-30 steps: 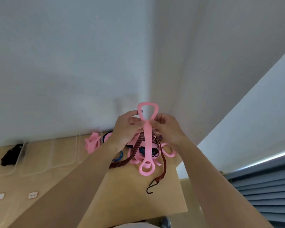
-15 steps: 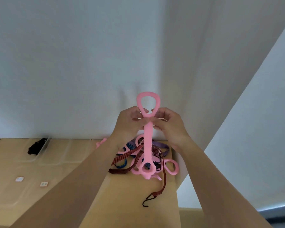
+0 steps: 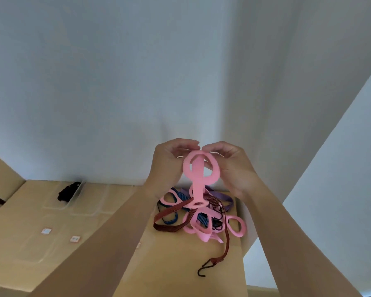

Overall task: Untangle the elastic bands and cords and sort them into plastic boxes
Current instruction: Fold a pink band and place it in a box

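Two hands raised over a wooden table (image 3: 94,254), left hand (image 3: 165,166) and right hand (image 3: 234,168) each pinching the top loop of a pink elastic band (image 3: 198,179) — its strap hanging toward the tangle of bands and cords (image 3: 201,217) below, clear plastic boxes (image 3: 77,204) at left, one holding a black bundle (image 3: 68,191).

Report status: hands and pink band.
Left hand and right hand pinch the pink band up top. Its lower end at the tangle. Brown cord threads it.

Plain indoor room: bare white walls (image 3: 116,82), light wooden table (image 3: 176,254), clear plastic boxes (image 3: 94,200).
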`<state>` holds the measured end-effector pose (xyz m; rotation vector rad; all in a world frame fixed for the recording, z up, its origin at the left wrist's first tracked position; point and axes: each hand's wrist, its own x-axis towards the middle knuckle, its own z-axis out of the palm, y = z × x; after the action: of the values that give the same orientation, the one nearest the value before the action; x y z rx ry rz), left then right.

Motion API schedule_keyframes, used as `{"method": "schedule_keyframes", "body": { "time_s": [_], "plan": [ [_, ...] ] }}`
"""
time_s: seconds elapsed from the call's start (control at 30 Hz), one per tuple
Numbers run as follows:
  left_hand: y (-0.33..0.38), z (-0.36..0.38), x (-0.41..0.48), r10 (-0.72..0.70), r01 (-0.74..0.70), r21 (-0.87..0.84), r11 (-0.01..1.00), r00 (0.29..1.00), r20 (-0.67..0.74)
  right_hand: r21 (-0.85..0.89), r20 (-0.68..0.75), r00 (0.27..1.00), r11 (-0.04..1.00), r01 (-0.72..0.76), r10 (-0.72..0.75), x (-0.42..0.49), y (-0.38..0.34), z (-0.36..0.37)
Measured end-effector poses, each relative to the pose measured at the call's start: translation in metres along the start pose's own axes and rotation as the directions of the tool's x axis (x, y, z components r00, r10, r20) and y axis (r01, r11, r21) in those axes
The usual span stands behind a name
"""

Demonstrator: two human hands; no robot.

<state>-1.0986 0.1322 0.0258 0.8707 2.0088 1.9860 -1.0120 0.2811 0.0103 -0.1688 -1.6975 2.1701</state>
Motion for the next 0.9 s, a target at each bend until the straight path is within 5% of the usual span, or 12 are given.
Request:
{"method": "schedule_keyframes", "body": {
  "time_s": [0.2, 0.4, 0.57, 0.67, 0.9],
  "plan": [
    [0.007, -0.025, 0.01, 0.101, -0.102, 0.037, 0.994, 0.995, 0.018, 0.103, 0.008, 0.998, 0.993, -0.056, 0.056, 0.004, -0.023, 0.015],
    [0.011, -0.057, 0.02, 0.242, -0.25, 0.098, 0.963, 0.966, 0.091, -0.256, 0.078, 0.995, 0.966, -0.046, 0.068, 0.008, -0.027, 0.043],
    [0.003, -0.088, 0.03, 0.045, -0.031, -0.07, 0.997, 0.977, 0.206, -0.243, -0.053, 0.997, 0.969, 0.04, -0.054, 0.011, -0.02, 0.071],
    [-0.005, -0.102, 0.03, -0.091, 0.185, -0.201, 0.962, 0.911, 0.403, -0.286, -0.14, 0.985, 0.956, 0.061, -0.105, 0.012, -0.011, 0.081],
    [-0.011, -0.099, 0.024, -0.056, 0.083, -0.057, 0.995, 0.926, 0.372, -0.254, -0.172, 0.978, 0.965, 0.068, -0.114, 0.008, -0.009, 0.093]
  ]
}}
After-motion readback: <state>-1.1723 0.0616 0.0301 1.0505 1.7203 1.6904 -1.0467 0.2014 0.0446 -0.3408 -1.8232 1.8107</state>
